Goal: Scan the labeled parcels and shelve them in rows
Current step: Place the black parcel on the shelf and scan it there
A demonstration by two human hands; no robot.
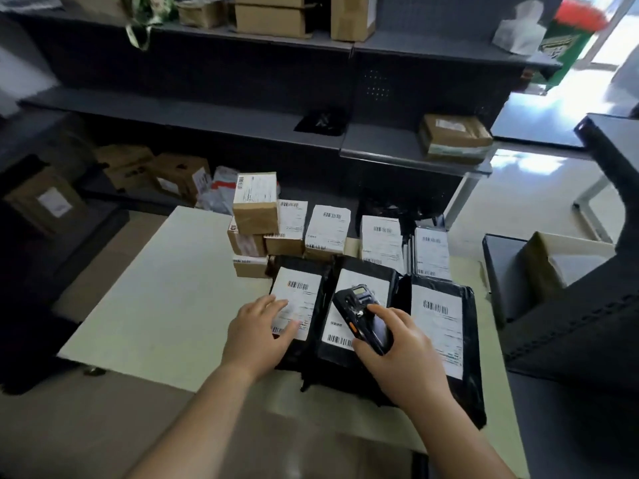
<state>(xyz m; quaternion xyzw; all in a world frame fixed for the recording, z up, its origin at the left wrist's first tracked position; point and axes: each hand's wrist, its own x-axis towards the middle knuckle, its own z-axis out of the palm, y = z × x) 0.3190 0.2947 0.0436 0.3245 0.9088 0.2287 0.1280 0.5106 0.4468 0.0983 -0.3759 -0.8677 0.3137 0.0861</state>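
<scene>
The right hand grips a black handheld scanner over a black labelled parcel bag; the left hand, fingers straight, rests on the neighbouring black bag's white label.

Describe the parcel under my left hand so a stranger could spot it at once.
Start at the pale table in front of the dark shelves. On its near side three black mailers with white barcode labels lie side by side. It is the leftmost mailer, with the left hand resting on its label; the middle mailer lies under the scanner gripped by the right hand.
</scene>
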